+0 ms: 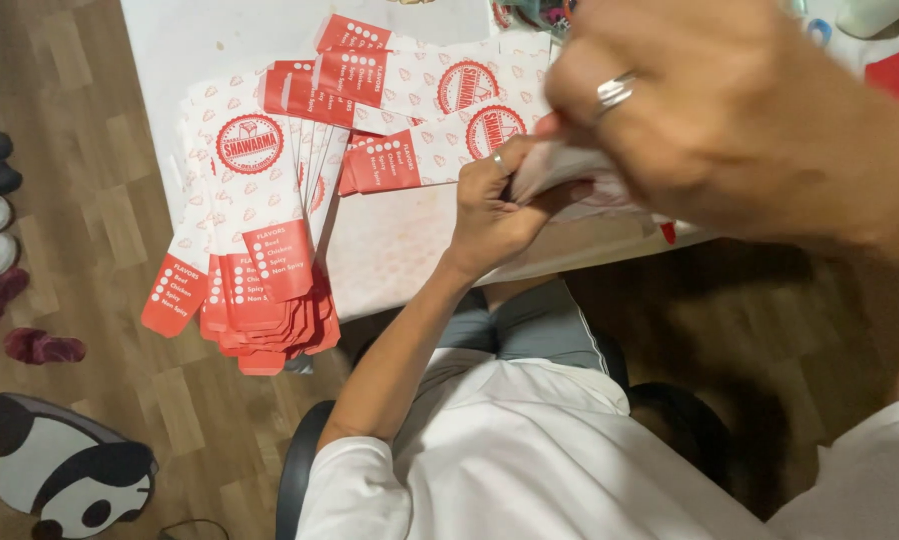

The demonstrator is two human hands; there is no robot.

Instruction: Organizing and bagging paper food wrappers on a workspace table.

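Flattened carton (pixel 570 170), red and white, is pinched by left hand (pixel 495 215) and blurred right hand (pixel 730 110), both seemingly closed on it.

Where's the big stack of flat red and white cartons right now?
In the head view, the stack of flat cartons lies on the left side of the white table, overhanging its near edge, left of the left hand.

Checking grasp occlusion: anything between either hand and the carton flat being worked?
Nothing visible. The left hand grips the carton flat. The blurred right hand lies over its other end, grip unclear. The stacked flats lie apart on the table.
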